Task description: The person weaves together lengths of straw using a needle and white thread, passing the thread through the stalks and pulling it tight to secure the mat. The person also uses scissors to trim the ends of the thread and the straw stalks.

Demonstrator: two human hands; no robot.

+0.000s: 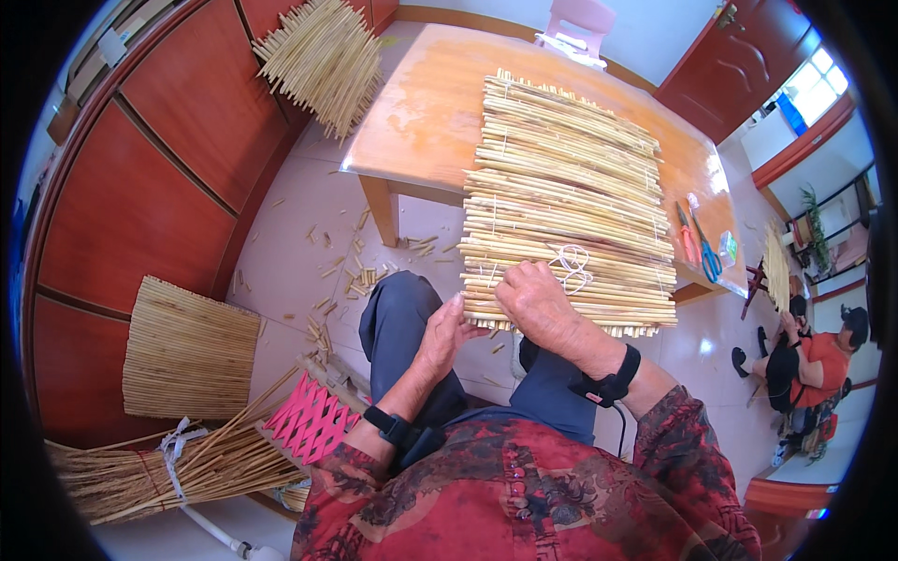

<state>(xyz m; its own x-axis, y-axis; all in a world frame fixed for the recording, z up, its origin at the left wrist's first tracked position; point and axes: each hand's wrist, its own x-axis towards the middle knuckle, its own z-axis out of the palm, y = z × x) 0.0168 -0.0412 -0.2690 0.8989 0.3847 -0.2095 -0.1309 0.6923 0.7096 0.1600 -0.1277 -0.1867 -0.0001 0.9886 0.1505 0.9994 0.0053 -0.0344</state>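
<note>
Near us, at six o'clock, our left hand (438,338) is at the near left corner of the mat (566,187), fingers by its edge; we cannot tell if it grips. Our right hand (538,297), at three o'clock, rests on the mat with its fingers bent down; we cannot see if they pinch anything. A loose loop of white string (572,266) lies just beside it.

We think most of the work is done: the sticks lie side by side, with bits of thread across the rows. The near edge and the loose string look like what is left.

The mat lies at two o'clock, on the table (421,112), and its near end sticks out over the edge. It is pale yellow with brown spots, and its ends are uneven. Red pliers (687,238) and blue scissors (713,266) lie past it at three o'clock. Farther off, at eleven o'clock, we see a stick pile (323,65).
</note>
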